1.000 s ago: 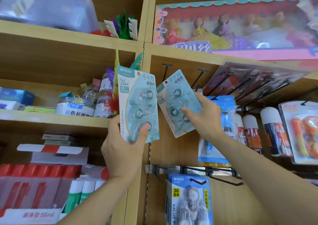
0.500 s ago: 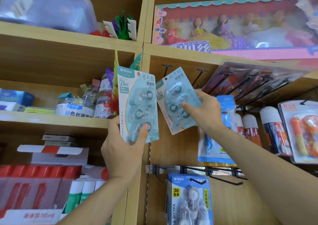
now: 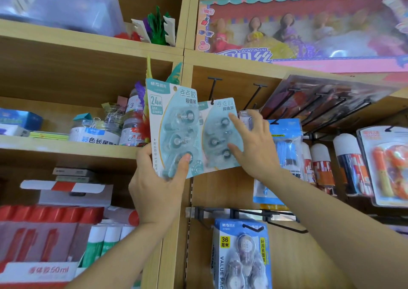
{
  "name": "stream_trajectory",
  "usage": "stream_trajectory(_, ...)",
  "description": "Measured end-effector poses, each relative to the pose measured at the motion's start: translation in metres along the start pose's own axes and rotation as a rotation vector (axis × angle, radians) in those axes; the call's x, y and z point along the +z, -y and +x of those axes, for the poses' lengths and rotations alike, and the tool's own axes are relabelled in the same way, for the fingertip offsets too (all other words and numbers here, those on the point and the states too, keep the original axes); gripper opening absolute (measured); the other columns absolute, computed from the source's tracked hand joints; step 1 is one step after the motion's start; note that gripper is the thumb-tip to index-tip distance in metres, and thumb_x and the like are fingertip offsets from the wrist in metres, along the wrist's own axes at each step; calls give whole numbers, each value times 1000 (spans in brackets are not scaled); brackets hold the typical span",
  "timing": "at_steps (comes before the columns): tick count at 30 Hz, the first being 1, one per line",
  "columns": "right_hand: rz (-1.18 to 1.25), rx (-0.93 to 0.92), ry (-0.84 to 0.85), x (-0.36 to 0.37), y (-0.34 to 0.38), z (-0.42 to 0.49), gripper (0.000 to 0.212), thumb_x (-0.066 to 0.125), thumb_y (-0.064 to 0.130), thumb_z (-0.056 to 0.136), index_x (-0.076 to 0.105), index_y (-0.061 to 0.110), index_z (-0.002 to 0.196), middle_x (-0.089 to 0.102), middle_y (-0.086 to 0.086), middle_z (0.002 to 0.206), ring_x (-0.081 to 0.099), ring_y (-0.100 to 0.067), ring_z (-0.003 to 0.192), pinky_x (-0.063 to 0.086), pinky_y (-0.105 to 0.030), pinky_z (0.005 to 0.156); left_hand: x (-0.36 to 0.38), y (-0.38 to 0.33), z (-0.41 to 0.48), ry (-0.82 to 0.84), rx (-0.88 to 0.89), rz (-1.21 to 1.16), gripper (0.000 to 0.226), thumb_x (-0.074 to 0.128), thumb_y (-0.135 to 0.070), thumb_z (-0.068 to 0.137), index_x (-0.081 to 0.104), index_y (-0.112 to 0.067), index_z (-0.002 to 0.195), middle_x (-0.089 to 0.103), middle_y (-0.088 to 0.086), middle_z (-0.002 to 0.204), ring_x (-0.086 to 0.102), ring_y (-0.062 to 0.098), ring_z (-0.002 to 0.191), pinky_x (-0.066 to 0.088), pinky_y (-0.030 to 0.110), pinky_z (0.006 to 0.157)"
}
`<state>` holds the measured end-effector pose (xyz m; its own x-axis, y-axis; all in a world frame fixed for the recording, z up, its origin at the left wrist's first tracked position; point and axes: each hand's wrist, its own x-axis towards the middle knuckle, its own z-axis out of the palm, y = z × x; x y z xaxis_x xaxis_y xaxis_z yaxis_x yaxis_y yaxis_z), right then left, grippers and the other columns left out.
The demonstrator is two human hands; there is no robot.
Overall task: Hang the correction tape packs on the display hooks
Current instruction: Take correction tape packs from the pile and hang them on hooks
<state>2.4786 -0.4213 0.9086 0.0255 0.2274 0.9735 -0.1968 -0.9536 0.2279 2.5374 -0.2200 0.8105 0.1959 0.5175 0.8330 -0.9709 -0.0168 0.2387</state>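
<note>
At the low end of the card, your left hand (image 3: 159,185) keeps a firm grip on one correction tape pack (image 3: 174,120). The thumb presses flat over the bottom blister, the fingers curl behind, and the forearm rises from below. That pack stands upright in front of the wooden shelf divider (image 3: 176,200), on no hook.

Your right hand (image 3: 254,147) is spread loose, with no grip closed. Only the index fingertip and thumb tip touch the front of the second pack (image 3: 217,134), and the other fingers fan upward. This second pack hangs on a black wire hook (image 3: 212,89), the wire through its punched hole. Its left edge is tucked behind the held pack.

Both packs are glossy pale-teal cards with three round dispensers under clear moulded plastic.

Half a second ago the second pack was tilted and pinched in your right hand, short of the hook; now it hangs straight. Your left hand and its pack have scarcely moved. A blue pack (image 3: 287,138) hangs just right of your right hand.
</note>
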Motion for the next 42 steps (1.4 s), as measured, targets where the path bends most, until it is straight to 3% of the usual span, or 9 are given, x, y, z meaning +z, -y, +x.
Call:
stream_trajectory(4, -164, -200, 162, 15, 11, 1, 72, 59, 56, 90, 32, 34, 152, 28, -5, 161, 26, -37, 145, 25, -53, 115, 1, -1, -1, -32, -8, -22, 51, 82, -41, 79, 51, -21, 114, 62, -13, 100, 60, 9, 86, 51, 30, 72)
stream_trajectory(8, -220, -212, 319, 29, 14, 10, 77, 42, 71, 90, 18, 40, 156, 11, -1, 166, 7, -35, 152, 9, -56, 119, 1, -2, -3, -61, 3, -68, 49, 83, -33, 80, 47, -23, 112, 61, -10, 103, 51, -7, 91, 38, -4, 69)
stream_trajectory(20, -320, -125, 641, 90, 13, 31, 74, 40, 69, 93, 15, 40, 156, 9, 0, 167, 9, -33, 152, 2, -63, 118, 2, 2, -3, -37, 41, -22, 47, 79, -43, 81, 44, -28, 109, 64, -14, 103, 59, -2, 84, 43, 0, 68)
stream_trajectory(23, -12, 10, 678, 86, 16, 37, 66, 46, 61, 96, 26, 38, 154, 20, 0, 165, 16, -31, 150, 7, -63, 117, 2, 2, -3, -40, 41, 2, 46, 78, -44, 81, 44, -29, 108, 64, -15, 103, 59, -1, 86, 44, 3, 68)
stream_trajectory(27, 606, 205, 453, 61, 21, 31, 43, 54, 49, 96, 62, 27, 132, 64, 1, 133, 56, -18, 124, 44, -43, 106, 3, -2, -3, -28, 41, -24, 48, 75, -47, 80, 44, -26, 110, 63, -17, 103, 61, -10, 85, 42, -1, 66)
stream_trajectory(32, 1194, 395, 380, -7, 42, 12, 38, 46, 49, 101, 70, 23, 116, 75, 5, 105, 69, -14, 100, 51, -31, 89, 3, 0, -3, 3, 68, -13, 51, 73, -52, 81, 49, -22, 113, 65, -14, 107, 59, -5, 92, 43, 0, 68)
stream_trajectory(35, 1326, 370, 431, -28, 54, 4, 35, 57, 43, 97, 66, 19, 121, 74, -4, 111, 70, -21, 104, 56, -35, 91, 2, 3, -3, 32, 87, 10, 56, 73, -55, 82, 50, -19, 118, 68, -11, 110, 63, 2, 96, 47, 4, 71)
stream_trajectory(39, 1447, 419, 391, -40, 60, -4, 35, 75, 17, 86, 63, 9, 118, 71, -11, 108, 73, -22, 97, 58, -33, 78, 3, 6, -2, 101, 117, 62, 57, 67, -64, 82, 50, -25, 121, 70, -11, 115, 69, 14, 102, 59, 40, 79)
stream_trajectory(42, 1524, 494, 333, -47, 54, -10, 34, 78, 11, 80, 62, 4, 109, 72, -15, 111, 73, -26, 95, 60, -38, 79, 3, 5, -3, 144, 180, 139, 61, 61, -67, 83, 58, -20, 123, 71, -6, 110, 66, 17, 99, 55, 36, 79)
